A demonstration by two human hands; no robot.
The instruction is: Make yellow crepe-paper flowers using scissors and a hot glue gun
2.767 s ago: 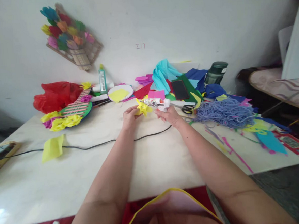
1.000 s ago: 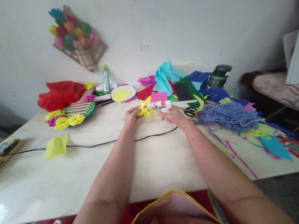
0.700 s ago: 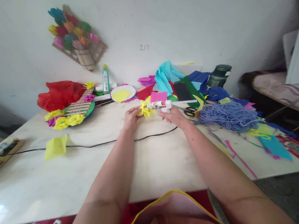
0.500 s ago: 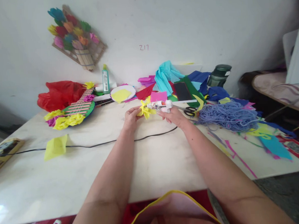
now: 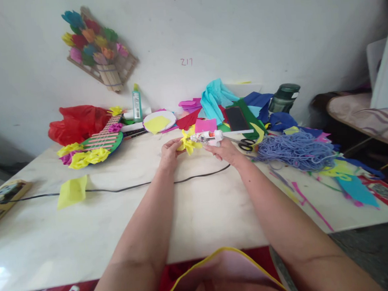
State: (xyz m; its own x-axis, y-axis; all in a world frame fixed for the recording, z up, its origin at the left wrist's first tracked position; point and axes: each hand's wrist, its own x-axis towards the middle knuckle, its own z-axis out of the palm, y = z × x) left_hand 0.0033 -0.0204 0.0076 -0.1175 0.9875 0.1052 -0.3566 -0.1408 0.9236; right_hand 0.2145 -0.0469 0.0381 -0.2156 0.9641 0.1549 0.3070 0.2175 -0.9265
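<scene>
White table (image 5: 218, 206) beneath everything; your forearms reach in over it from the near edge. Black cord (image 5: 117, 190) crosses this side of both hands, lost from sight at your right forearm. Pile of blue yarn (image 5: 297, 151) well off to your right.

Largest in hand: the white glue gun (image 5: 213, 136). Your right hand (image 5: 226, 152) is curled closed below its rear half; the fingers hide the handle, so the exact grip can't be told. Barrel lies roughly level above those fingers, nozzle toward your left. Likely rigid, light to moderate in weight, smooth-shelled. Best held by the handle; keep skin off the nozzle, which may be hot.

Next down: yellow paper flower (image 5: 190, 142), between your hands, just right of your left hand (image 5: 171, 153). Thumb and fingers there nearly meet, pinching its left side. Petals look thin, probably very light, soft, easily creased or torn; a gentle pinch at the gathered base would suit. Nozzle tip is at the petals; contact can't be told.

Smallest: slim white glue stick (image 5: 238, 132) jutting from the gun's back, beyond your right hand. Probably stiff, somewhat bendy; leave it ungripped.
</scene>
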